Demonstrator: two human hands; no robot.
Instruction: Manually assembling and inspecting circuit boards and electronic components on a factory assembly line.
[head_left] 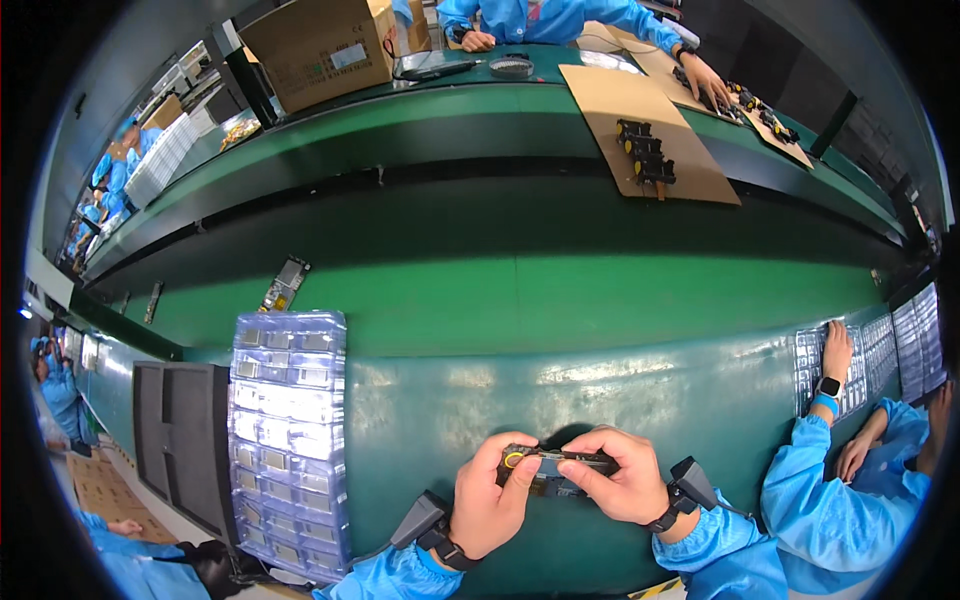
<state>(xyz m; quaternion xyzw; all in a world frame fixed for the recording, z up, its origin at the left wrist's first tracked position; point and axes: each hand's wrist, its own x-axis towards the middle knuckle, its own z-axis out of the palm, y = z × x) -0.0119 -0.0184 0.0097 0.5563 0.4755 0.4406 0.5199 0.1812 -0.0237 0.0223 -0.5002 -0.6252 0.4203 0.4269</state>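
Observation:
My left hand (488, 497) and my right hand (625, 478) meet above the dark green worktop (430, 405). Between them is a thin black electronic part (550, 460) with a yellow ring at its left end. Fingers of both hands are closed around its two ends, with my thumbs along the near side. A bluish, board-like piece shows beneath it, partly hidden by my fingers. Each wrist wears a black strap with a dark box-shaped device. To the left of my left hand lies a clear plastic compartment tray (338, 420) with small flat pieces in its pockets.
A black divided tray (180, 440) stands far left. A circuit board (285, 284) lies on the bright green strip (560, 300). At right, a co-worker's hand (838, 352) rests on clear trays. Opposite, another person reaches over cardboard (600, 95) bearing black parts (645, 152); a carton (310, 60) stands left.

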